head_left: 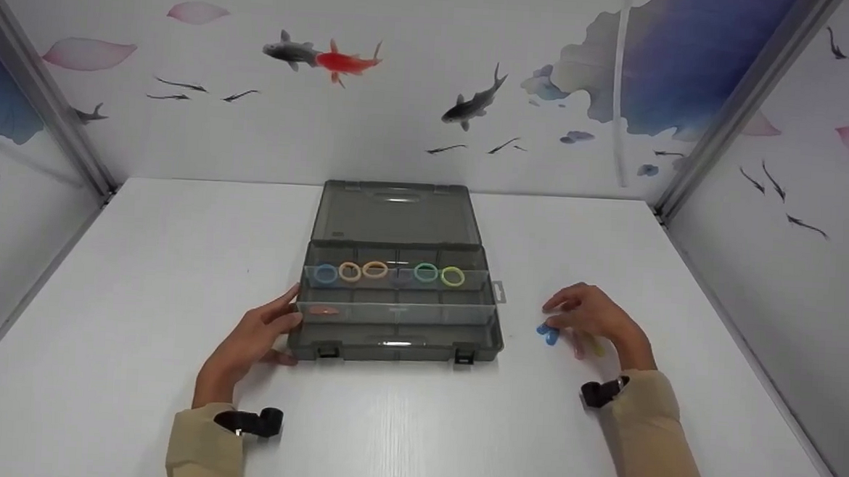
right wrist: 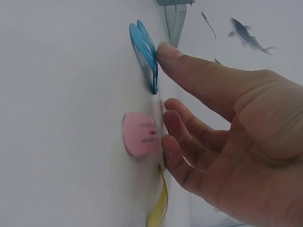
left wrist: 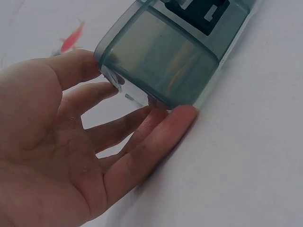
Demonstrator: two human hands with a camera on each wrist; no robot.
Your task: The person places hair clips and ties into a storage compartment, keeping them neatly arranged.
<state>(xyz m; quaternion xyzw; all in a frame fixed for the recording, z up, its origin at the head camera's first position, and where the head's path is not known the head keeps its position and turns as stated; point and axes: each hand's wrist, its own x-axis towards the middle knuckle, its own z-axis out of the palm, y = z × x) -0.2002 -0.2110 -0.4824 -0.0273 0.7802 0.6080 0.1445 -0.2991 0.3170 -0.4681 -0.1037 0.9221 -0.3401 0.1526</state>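
Observation:
My left hand (head_left: 248,338) holds the left front corner of a grey see-through storage box (head_left: 397,353). Its fingertips press against the box's end wall (left wrist: 156,61) in the left wrist view. To the right of the box, my right hand (head_left: 591,313) is low over the table with bent, spread fingers. Its thumb tip is right at a small blue piece with petal-shaped loops (right wrist: 146,47). Close by its other fingertips stand a pink claw-like piece (right wrist: 137,135) and a curved yellow piece (right wrist: 160,203).
The box lid (head_left: 396,215) is folded back. Along a clear divider sit several coloured rings, among them a blue ring (head_left: 326,274) and a yellow ring (head_left: 453,276). An orange-red piece (head_left: 322,311) lies in a left compartment. Printed walls enclose the white table (head_left: 385,425).

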